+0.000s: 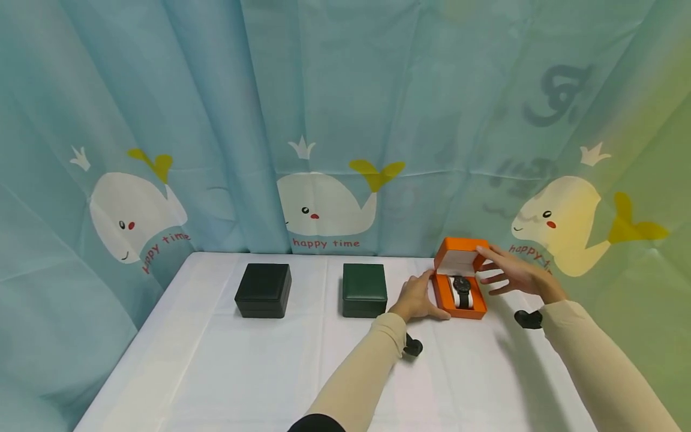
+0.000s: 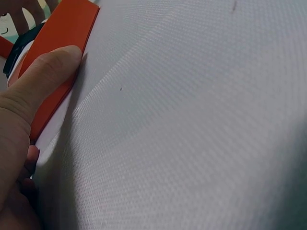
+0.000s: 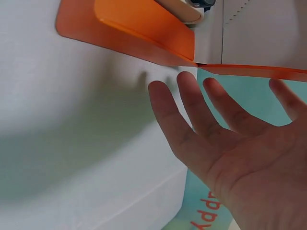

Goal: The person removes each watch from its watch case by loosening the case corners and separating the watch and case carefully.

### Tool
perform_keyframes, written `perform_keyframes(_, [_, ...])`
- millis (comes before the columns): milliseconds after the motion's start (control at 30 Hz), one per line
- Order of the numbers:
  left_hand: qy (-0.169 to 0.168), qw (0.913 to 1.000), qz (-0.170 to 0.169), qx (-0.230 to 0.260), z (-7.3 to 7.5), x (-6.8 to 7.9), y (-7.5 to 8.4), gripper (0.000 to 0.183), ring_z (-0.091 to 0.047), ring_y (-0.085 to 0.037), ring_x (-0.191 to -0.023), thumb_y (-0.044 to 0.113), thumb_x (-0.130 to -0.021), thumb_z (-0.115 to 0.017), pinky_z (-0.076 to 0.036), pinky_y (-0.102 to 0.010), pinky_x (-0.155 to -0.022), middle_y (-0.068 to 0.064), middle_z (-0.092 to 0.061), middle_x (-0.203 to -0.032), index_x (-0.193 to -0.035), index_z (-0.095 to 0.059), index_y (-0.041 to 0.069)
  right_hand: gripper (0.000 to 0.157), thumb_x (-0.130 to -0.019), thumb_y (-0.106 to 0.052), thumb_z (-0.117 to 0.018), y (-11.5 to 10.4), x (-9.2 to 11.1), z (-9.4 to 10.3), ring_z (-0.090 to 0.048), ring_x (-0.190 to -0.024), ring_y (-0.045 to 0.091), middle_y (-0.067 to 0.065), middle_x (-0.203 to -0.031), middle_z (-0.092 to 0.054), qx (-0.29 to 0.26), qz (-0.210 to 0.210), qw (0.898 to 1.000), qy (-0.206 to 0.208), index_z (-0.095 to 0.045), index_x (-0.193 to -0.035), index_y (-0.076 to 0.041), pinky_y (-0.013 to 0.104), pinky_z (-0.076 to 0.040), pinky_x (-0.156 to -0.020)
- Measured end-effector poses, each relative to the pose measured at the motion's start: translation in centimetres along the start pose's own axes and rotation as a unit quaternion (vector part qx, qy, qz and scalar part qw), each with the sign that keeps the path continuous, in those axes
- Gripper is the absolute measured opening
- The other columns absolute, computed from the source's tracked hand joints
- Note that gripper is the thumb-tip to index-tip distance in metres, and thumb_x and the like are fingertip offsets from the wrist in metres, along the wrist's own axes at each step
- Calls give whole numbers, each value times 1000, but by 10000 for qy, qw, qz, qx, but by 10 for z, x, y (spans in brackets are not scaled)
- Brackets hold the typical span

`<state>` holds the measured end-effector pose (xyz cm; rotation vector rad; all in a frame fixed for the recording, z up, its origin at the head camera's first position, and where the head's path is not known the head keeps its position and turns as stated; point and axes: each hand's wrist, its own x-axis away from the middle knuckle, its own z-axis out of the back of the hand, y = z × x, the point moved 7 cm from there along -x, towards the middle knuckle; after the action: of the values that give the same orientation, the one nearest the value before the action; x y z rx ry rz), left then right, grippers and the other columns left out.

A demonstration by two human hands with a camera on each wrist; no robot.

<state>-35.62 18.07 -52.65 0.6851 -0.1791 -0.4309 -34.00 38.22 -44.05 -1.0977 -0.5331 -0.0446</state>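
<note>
An orange watch box point(image 1: 444, 295) stands on the table with its lid point(image 1: 462, 245) raised. Inside it a black wristwatch point(image 1: 462, 288) is wrapped round a white cushion. My left hand point(image 1: 415, 298) grips the box at its left front corner, the thumb point(image 2: 55, 67) on the front face and the other fingers along the left side. On the other side, my right hand point(image 1: 518, 275) has its fingers spread, with a fingertip at the right edge of the lid. The right wrist view shows that palm point(image 3: 259, 163) holding nothing.
A green box point(image 1: 364, 291) stands closed just left of my left hand, and a black box point(image 1: 263, 291) farther left, also closed. A white cloth covers the table point(image 1: 259, 372). Behind its back edge hangs a blue-green curtain point(image 1: 335, 72) with printed whales.
</note>
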Motion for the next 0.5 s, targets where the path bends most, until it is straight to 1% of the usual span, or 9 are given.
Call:
perform_keyframes(133, [9, 10000, 38, 38, 1, 0, -2, 118, -53, -14, -115, 49, -59, -100, -47, -27, -100, 7, -61, -126, -157, -39, 27, 93, -108, -57, -38, 2, 4, -3, -40, -136, 59, 40, -158, -20, -165, 112, 9998, -29, 28, -159, -14, 58, -54, -93])
perform_keyframes(233, [2, 10000, 30, 51, 0, 0, -3, 118, -53, -14, -115, 48, -59, -100, -47, -27, -101, 7, -61, -127, -157, -39, 27, 91, -108, -54, -38, 5, 8, -6, -41, -135, 60, 41, -158, -17, -324, 188, 9993, -76, 25, -160, -14, 60, -54, -92])
perform_keyframes(367, [25, 10000, -15, 81, 0, 1, -2, 117, -53, -15, -115, 48, -59, -100, -46, -27, -101, 6, -60, -131, -157, -40, 26, 85, -109, -52, -38, 9, 12, -8, -47, -130, 58, 43, -156, -18, -547, 264, 9981, -117, 17, -162, -15, 62, -54, -91])
perform_keyframes(500, [40, 9999, -81, 58, 1, 1, 0, 116, -53, -15, -114, 49, -60, -99, -47, -27, -100, 6, -61, -129, -156, -40, 25, 83, -110, -51, -37, 16, 15, -7, -55, -125, 53, 44, -156, -19, -784, 292, 9964, -101, 15, -163, -15, 63, -53, -90])
